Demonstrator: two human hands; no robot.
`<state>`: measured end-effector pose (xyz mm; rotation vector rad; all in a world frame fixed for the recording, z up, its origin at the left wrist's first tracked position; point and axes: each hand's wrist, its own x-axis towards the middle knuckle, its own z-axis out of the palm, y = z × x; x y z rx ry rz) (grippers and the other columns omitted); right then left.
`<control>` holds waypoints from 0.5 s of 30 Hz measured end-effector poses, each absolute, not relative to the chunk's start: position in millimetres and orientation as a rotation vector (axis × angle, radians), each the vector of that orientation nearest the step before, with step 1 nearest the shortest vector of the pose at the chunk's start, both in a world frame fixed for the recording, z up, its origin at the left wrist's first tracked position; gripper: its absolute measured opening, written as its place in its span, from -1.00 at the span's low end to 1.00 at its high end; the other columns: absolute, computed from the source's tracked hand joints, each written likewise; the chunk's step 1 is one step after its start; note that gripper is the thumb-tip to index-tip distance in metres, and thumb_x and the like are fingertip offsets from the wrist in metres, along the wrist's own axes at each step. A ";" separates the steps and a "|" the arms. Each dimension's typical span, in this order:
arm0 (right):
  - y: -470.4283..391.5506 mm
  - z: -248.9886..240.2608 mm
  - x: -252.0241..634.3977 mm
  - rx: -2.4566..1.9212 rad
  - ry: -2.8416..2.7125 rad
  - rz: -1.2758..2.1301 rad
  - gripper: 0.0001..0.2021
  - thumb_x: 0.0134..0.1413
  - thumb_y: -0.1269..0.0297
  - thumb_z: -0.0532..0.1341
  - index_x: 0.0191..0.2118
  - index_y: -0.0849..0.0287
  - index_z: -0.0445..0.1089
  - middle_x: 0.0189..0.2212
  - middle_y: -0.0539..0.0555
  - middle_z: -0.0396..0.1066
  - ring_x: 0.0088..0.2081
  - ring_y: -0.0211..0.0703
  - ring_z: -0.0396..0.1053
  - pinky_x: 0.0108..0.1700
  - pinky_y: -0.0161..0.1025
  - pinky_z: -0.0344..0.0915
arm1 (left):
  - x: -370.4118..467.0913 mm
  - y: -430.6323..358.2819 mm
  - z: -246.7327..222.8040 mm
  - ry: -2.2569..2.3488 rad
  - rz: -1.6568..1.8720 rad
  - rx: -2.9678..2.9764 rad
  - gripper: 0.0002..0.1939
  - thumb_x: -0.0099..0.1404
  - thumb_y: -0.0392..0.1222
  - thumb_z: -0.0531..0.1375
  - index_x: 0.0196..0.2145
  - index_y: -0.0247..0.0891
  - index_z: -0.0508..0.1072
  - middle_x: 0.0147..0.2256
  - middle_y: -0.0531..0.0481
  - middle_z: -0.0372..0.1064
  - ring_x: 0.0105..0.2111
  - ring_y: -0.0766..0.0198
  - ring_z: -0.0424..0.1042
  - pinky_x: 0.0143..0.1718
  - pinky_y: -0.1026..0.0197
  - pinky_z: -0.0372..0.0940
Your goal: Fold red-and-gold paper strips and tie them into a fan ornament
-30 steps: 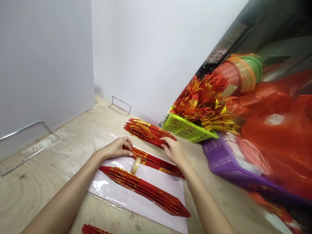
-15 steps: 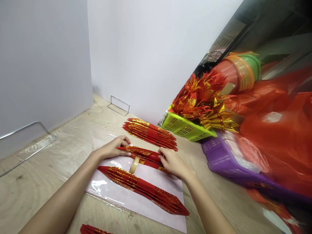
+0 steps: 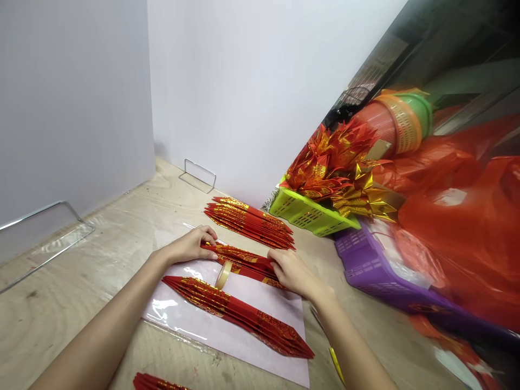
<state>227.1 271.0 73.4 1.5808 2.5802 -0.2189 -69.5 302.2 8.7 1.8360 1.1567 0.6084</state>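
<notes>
Between my two hands lies a red and gold folded paper bundle [image 3: 244, 260], long and pointed. My left hand [image 3: 195, 245] is closed around its left end, and my right hand [image 3: 290, 271] pinches its right end; the fingertips there are partly hidden. A roll of tape [image 3: 223, 274] stands on edge just in front of this bundle. Nearer to me, a second pleated red paper bundle [image 3: 239, 314] rests across a pale sheet under clear plastic [image 3: 187, 314]. Behind my hands sits another stack of pleated red paper [image 3: 249, 222].
A lime green basket [image 3: 312, 212] full of red and gold folded paper stands at the right, beside a purple basket [image 3: 377, 276] and red plastic bags [image 3: 467, 216]. Wire stands [image 3: 199, 179] are near the white walls. A yellow-handled tool [image 3: 336, 365] lies by my right forearm.
The paper's left tip has drawn in under my left fingers. My right hand has shifted slightly right and down, and the yellow-handled tool has come into view beside that forearm.
</notes>
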 end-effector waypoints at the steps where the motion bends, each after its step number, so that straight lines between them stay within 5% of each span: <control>1: 271.6 73.1 230.0 1.577 2.563 -0.205 -0.82 0.16 0.51 0.04 -0.39 0.16 0.30 -0.36 0.06 0.42 -0.33 -0.18 0.30 -0.31 -0.27 0.00 | -69.7 302.6 7.8 1.151 0.614 1.843 -0.61 0.02 0.19 0.31 -0.35 -0.17 0.49 -0.06 -0.04 0.35 -0.06 0.07 0.38 -0.01 0.08 0.28; 15: 278.0 71.0 200.9 1.374 2.589 -0.076 -0.80 0.19 0.53 0.04 -0.33 0.15 0.34 -0.30 0.12 0.47 -0.26 -0.13 0.37 -0.24 -0.26 0.07 | -68.4 303.9 9.6 1.112 0.620 1.935 -0.63 0.08 0.09 0.31 -0.26 -0.21 0.45 -0.17 -0.04 0.40 -0.10 0.06 0.37 -0.03 0.08 0.25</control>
